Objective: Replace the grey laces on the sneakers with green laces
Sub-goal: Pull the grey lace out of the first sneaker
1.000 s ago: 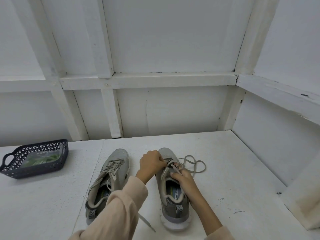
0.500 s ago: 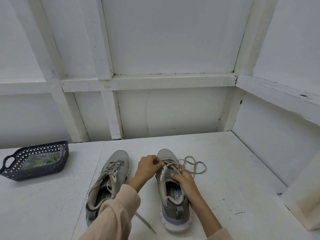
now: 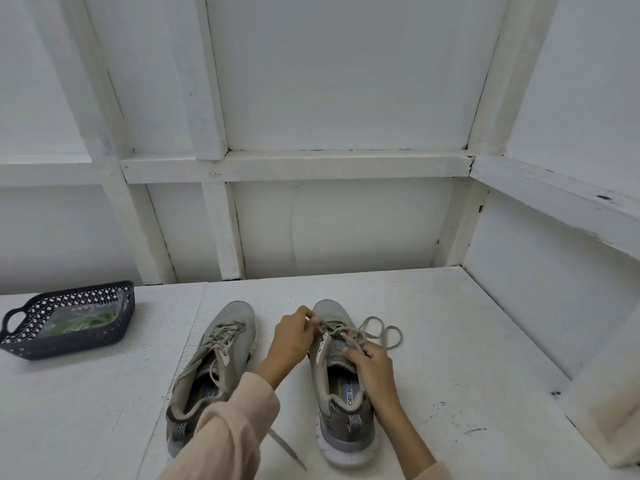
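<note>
Your left hand (image 3: 292, 336) pinches the grey flat lace (image 3: 381, 332) at the front eyelets of the right-hand grey mesh sneaker (image 3: 346, 427), which stands near the white bench's (image 3: 450, 358) near edge. Your right hand (image 3: 372, 365) clenches its tongue. The lace looks limp and light, so take your grip close to each eyelet. The shoe will likely slide, so pin it. The green laces (image 3: 79, 322) lie in the dark perforated plastic basket (image 3: 69, 344) by the left edge.
</note>
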`<state>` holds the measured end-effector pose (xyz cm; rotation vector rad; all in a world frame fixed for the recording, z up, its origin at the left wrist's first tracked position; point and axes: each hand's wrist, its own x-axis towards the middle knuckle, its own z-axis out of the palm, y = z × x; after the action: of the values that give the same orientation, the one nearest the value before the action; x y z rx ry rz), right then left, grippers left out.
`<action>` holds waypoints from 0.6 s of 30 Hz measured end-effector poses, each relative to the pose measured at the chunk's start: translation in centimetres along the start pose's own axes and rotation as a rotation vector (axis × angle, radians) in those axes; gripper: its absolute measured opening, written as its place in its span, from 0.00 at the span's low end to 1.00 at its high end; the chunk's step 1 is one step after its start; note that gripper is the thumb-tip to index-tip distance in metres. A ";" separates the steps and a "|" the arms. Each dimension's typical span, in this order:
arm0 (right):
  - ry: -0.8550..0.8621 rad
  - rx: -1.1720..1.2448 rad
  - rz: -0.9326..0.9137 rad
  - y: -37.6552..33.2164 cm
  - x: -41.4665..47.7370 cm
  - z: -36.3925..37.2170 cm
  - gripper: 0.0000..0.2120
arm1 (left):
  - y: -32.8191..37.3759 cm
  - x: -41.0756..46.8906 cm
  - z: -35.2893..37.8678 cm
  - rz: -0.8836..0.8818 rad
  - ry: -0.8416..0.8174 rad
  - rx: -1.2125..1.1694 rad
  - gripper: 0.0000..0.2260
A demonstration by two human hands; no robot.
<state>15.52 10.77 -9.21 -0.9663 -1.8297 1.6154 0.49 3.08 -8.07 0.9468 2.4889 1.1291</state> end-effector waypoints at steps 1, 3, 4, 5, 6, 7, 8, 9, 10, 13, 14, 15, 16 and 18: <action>-0.001 0.006 0.004 0.0 0.0 0.0 0.12 | -0.1 -0.2 -0.2 -0.006 -0.012 -0.049 0.05; -0.003 0.014 0.008 -0.1 -0.1 0.1 0.08 | -0.4 -0.6 -0.3 0.007 -0.041 -0.079 0.06; -0.003 0.018 0.006 -0.1 -0.1 0.1 0.07 | -0.4 -0.7 -0.3 0.023 -0.048 -0.057 0.06; -0.002 0.020 0.006 0.0 -0.1 0.1 0.07 | -0.5 -0.8 -0.2 0.035 -0.055 -0.029 0.04; -0.002 0.018 0.005 0.0 -0.1 0.1 0.07 | -0.4 -0.8 -0.1 0.039 -0.060 0.006 0.04; -0.001 0.014 0.005 0.0 -0.1 0.1 0.07 | -0.4 -0.8 -0.1 0.031 -0.053 0.031 0.04; -0.001 0.011 0.005 0.0 -0.1 0.1 0.08 | -0.4 -0.7 0.0 0.001 -0.036 0.027 0.04; -0.002 0.009 0.010 0.0 -0.1 0.1 0.08 | -0.4 -0.6 0.1 -0.037 -0.007 -0.024 0.05; -0.002 0.009 0.015 0.0 -0.1 0.1 0.08 | -0.4 -0.5 0.1 -0.080 0.022 -0.100 0.06; 0.001 0.016 0.024 -0.1 -0.1 0.1 0.07 | -0.5 -0.4 0.5 -0.118 0.070 -0.202 0.07; 0.003 0.019 0.023 -0.1 -0.1 0.1 0.07 | -0.2 -0.7 0.5 -0.110 0.057 -0.191 0.07; 0.003 0.020 0.022 -0.2 -0.2 0.1 0.06 | -0.1 -1.0 0.4 -0.092 0.037 -0.164 0.08; 0.002 0.024 0.021 -0.2 -0.2 0.1 0.06 | 0.1 -1.2 0.4 -0.079 0.009 -0.127 0.09; -0.001 0.033 0.015 -0.3 -0.3 0.1 0.06 | 0.2 -1.2 0.3 -0.046 -0.028 -0.028 0.10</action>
<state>15.57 10.50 -8.96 -0.9676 -1.7951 1.6495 1.62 2.54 -8.14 0.8869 2.4533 1.1251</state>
